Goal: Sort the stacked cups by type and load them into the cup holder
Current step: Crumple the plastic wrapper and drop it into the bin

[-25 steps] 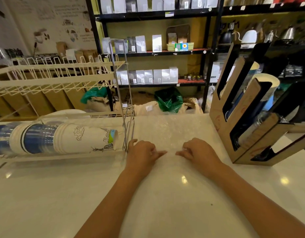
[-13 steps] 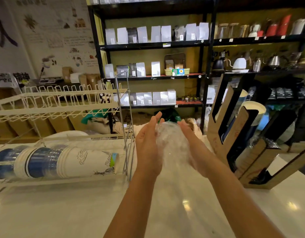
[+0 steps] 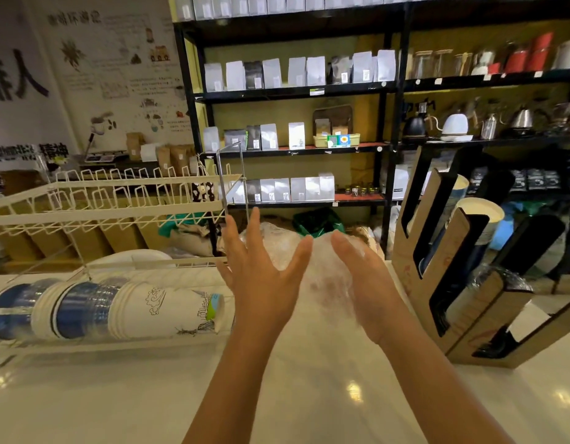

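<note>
My left hand and my right hand are raised above the counter, palms facing each other. A crumpled clear plastic bag is pressed between them, with my left fingers spread. A mixed stack of cups lies on its side in the white wire rack to the left: white printed paper cups at the near end, then blue-looking clear cups. At the right stands the slanted cardboard cup holder, with white cups in an upper slot and clear cups in a lower one.
The white counter runs under my arms. Behind it, black shelves carry pouches, kettles and jars. Green bags and sacks lie on the floor beyond the counter's far edge.
My hands lifted the plastic bag off the counter and bunched it up between the palms. My left fingers have spread wider since half a second ago.
</note>
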